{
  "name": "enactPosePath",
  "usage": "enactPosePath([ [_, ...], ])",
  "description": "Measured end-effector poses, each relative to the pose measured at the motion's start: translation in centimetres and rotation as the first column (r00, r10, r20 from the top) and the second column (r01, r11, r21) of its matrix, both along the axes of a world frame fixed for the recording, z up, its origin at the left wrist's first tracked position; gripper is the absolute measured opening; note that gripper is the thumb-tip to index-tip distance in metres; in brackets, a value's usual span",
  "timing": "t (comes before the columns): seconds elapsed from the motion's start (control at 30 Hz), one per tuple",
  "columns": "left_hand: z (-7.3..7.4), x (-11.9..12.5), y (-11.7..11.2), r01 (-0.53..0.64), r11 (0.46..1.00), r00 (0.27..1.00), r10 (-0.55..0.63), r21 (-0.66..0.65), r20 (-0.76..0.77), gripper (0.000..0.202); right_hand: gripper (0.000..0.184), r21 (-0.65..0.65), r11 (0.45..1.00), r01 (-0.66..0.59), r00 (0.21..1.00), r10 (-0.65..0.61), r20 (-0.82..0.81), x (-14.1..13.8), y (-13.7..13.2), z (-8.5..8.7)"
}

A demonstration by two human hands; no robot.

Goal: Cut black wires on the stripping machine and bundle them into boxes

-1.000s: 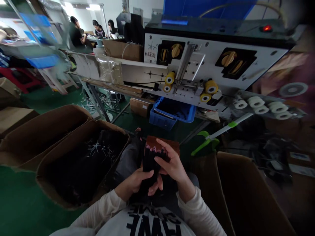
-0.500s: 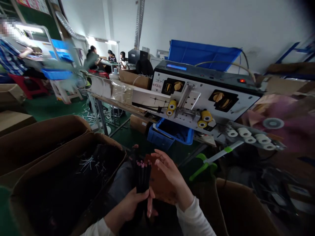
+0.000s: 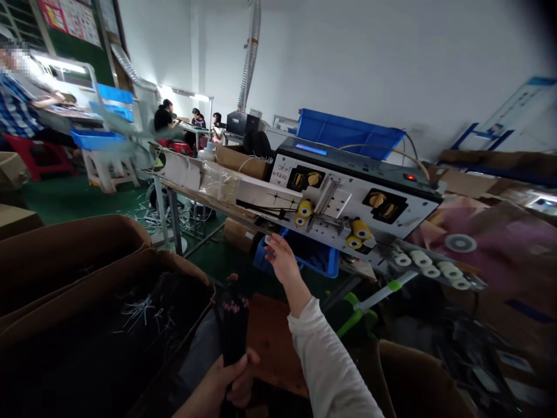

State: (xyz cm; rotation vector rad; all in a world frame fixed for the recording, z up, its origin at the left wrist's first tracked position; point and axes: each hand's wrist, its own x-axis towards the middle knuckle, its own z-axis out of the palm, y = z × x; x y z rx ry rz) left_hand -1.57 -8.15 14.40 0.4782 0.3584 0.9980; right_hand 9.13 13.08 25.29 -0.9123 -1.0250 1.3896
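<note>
Factory room, wire machine (image 3: 348,203) at upper right. Left grip (image 3: 217,386) closed around black wire bundle (image 3: 232,331), lower center, long axis upright, tips above the grip (pink ends). Right grip (image 3: 282,261) spread open, well apart, in front of blue crate (image 3: 322,268).

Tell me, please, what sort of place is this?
Probably a wire-processing workshop: a wire-processing machine with yellow rollers, cardboard boxes, a bundle of black wires, and workers seated further back.

A wire-processing workshop: cable machine (image 3: 357,197), cartons of wire offcuts (image 3: 139,310)
</note>
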Motion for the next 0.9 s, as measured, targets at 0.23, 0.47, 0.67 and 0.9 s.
enactPosePath([
  [0.23,-0.4,-0.7,-0.1,-0.053,0.998,0.999,0.053,-0.024,0.006,0.027,0.031,-0.087,0.978,0.189,0.965,-0.202,-0.170,-2.6,3.9,1.7],
  [0.47,-1.1,-1.0,-0.1,-0.057,0.998,0.998,0.057,-0.003,-0.030,0.027,0.013,-0.108,0.934,0.342,0.924,-0.355,-0.140,-4.1,6.5,2.9],
  [0.67,-1.1,-1.2,-0.1,-0.072,0.997,0.997,0.072,0.033,-0.015,0.020,0.011,-0.098,0.894,0.436,0.889,-0.446,-0.105,-4.9,7.2,3.9],
  [0.9,-0.6,-1.2,-0.2,-0.070,0.996,0.997,0.071,0.050,-0.014,0.019,0.024,-0.077,0.883,0.464,0.886,-0.464,0.011,-5.2,8.0,4.9],
])
